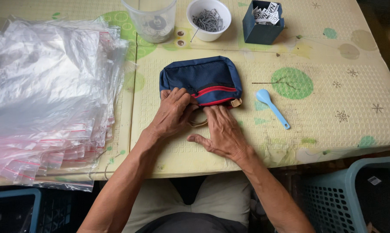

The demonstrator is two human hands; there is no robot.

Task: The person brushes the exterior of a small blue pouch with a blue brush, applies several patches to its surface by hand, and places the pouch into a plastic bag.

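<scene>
Pouch: we see a navy blue pouch [201, 80] with red zip trim lying flat on the worktop [324, 103], near its middle, just ahead of both hands.
Left hand: our left hand [172, 113] rests on the near left corner of the pouch, fingers curled down onto the fabric; we cannot tell whether they pinch anything.
Right hand: our right hand [223, 131] lies palm down, fingers stretched out flat, the tips touching the pouch's near edge below the zip, thumb spread out to the side.
Strap: a tan loop [198, 124] shows between the two hands, partly hidden.
Spoon: a light blue plastic spoon [272, 108] lies on the worktop just right of the pouch, apart from it.
Bags: a thick stack of clear zip bags [48, 95] covers the left side.
Far edge: a clear plastic cup [151, 19], a white cup of metal pieces [209, 19] and a small dark blue box [262, 22] with printed slips stand in a row.
Baskets: a blue-green basket [354, 194] sits low to the right.
</scene>
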